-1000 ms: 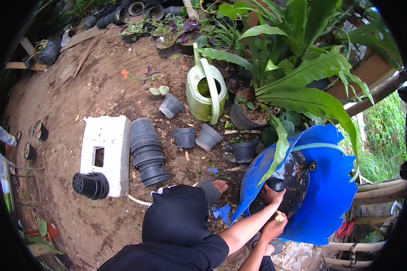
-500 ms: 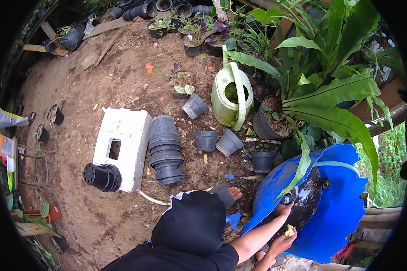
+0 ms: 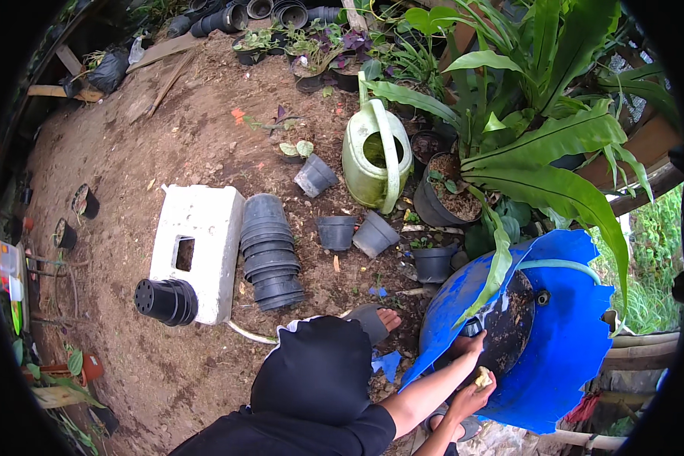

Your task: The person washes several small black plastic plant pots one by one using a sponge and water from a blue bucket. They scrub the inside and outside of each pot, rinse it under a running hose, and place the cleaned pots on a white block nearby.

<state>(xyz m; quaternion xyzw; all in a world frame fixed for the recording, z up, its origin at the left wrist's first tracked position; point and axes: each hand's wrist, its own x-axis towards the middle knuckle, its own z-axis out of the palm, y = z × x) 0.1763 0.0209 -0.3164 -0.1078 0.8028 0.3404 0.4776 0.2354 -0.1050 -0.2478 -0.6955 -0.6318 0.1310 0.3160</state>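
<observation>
Over the near rim of a broken blue barrel (image 3: 566,327), my left hand (image 3: 470,344) grips a small, dark, wet-looking pot (image 3: 473,327); its lower part is hidden by the barrel wall and my fingers. Just nearer to me, my right hand (image 3: 475,395) is closed round a crumpled pale-yellow sponge-like piece (image 3: 482,377). The two hands are apart. Dark, murky contents with leafy bits (image 3: 515,323) show inside the barrel. My black-clad knee (image 3: 311,372) and one sandalled foot (image 3: 376,323) lie to the left of my arms.
A white foam box (image 3: 197,251) stands on the soil, black pots (image 3: 167,302) lying at its corner. Beside it lies a stack of dirty grey pots (image 3: 270,254). Several loose pots (image 3: 336,232) and a green watering can (image 3: 376,156) sit farther off. Long fern leaves (image 3: 555,182) overhang the barrel.
The view has shifted slightly. In my left hand the dark pot has turned and shows more of its side. My right hand keeps the yellow piece, a little closer to my left wrist.
</observation>
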